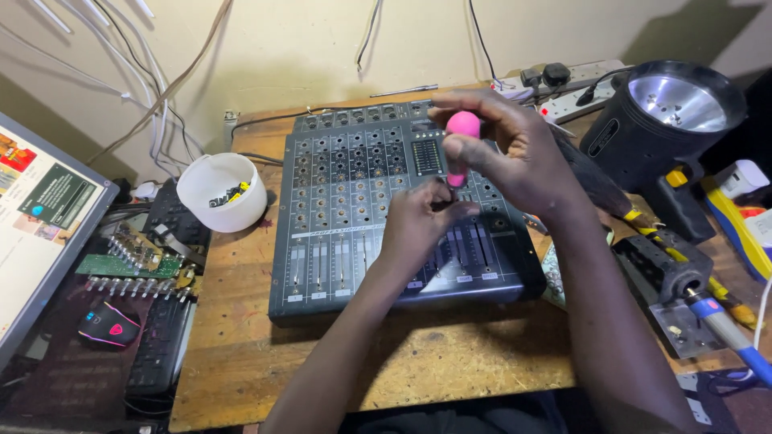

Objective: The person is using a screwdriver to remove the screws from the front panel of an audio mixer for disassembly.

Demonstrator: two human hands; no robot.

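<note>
My right hand (515, 157): grip closed on upright pink screwdriver (461, 145). My left hand (418, 225): fingers pinching its shaft, over mixer (338, 209).

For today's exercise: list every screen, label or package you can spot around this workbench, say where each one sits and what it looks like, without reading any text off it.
Computer monitor: far left edge, tilted flat screen, pale page with green, red and orange panels.
Level display: on the grey audio mixer, just left of the right hand holding the pink-handled screwdriver; small dark rectangle with lit rows.
Label: side of the black lantern torch, upper right; dark oval-cornered rectangle.
</note>
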